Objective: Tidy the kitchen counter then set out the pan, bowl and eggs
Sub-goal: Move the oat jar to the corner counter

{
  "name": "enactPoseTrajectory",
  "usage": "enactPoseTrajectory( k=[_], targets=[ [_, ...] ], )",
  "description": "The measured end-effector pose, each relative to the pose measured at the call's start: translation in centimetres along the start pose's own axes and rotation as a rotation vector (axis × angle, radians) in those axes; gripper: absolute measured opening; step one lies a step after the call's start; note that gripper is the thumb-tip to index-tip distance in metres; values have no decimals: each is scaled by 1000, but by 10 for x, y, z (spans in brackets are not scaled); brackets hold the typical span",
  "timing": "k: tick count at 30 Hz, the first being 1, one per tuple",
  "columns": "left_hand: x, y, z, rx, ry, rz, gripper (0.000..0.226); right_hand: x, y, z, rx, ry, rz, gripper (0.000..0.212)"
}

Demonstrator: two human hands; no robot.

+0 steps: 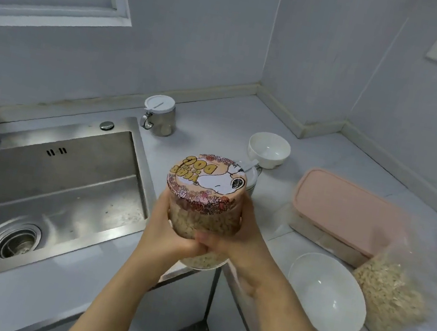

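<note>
A clear jar of oats [204,215] with a cartoon-dog lid is lifted above the counter's inner corner. My left hand [163,228] grips its left side and my right hand [245,237] its right side, fingers meeting beneath it. A small white bowl [269,148] stands further back on the counter. A wider white bowl [327,294] sits empty near the front edge at the right. No pan or eggs are in view.
A steel sink [40,192] fills the left. A glass jar with a white clip lid [159,115] stands behind it. A pink-lidded box [343,213] and a bag of oats [391,289] lie at the right. Another white-lidded jar [252,175] is partly hidden behind the held jar.
</note>
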State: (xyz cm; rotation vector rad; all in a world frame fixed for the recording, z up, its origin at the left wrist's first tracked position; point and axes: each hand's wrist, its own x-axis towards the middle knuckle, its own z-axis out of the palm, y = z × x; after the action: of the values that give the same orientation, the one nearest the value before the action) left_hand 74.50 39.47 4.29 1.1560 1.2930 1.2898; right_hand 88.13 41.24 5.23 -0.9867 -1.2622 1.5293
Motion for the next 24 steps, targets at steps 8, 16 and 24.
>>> enactPoseTrajectory(
  k=[8,16,24],
  targets=[
    [-17,54,41,-60,-505,202,72,-76,-34,-9,113,403,-130,83],
    [-85,50,112,-75,-893,231,74,-200,-44,-15,142,868,-178,77],
    [-191,36,180,-11,-1236,195,95,-339,-41,-12,169,1189,-250,70]
  ],
)
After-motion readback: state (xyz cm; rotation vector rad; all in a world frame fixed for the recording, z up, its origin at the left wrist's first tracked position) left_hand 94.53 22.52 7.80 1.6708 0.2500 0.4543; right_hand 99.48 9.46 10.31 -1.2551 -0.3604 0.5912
